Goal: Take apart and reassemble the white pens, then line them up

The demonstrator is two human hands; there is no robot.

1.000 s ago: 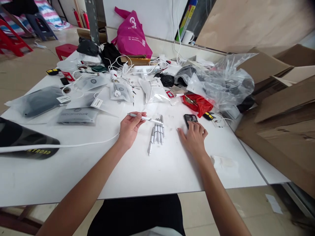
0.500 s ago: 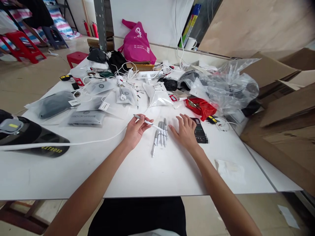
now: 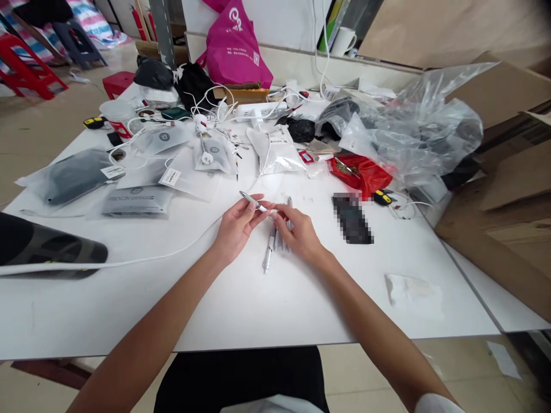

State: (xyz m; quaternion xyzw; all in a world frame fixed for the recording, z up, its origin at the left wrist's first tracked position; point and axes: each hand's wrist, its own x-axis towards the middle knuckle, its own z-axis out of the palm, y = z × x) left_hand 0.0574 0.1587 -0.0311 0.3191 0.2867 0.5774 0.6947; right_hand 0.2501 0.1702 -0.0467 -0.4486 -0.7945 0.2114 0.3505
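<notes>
The right hand [image 3: 301, 232] has left the phone [image 3: 353, 221], so both are at the pen [image 3: 253, 200] now. The left hand [image 3: 235, 232] pinches it near the other pens [image 3: 268, 250]; I can't tell if the right's bent fingers grip.

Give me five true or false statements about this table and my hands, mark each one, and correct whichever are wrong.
1. The left hand holds a gray-and-white pen. True.
2. The right hand lies flat on the tabletop, well away from the left. False: the right hand's fingertips are raised at the pen's end, close to the left hand's.
3. More pens lie on the table, partly hidden by the right hand. True.
4. The magenta tote bag sits toward the far side of the table. True.
5. The white mug is left of the tote bag in the picture. False: the white mug is to its right.
</notes>
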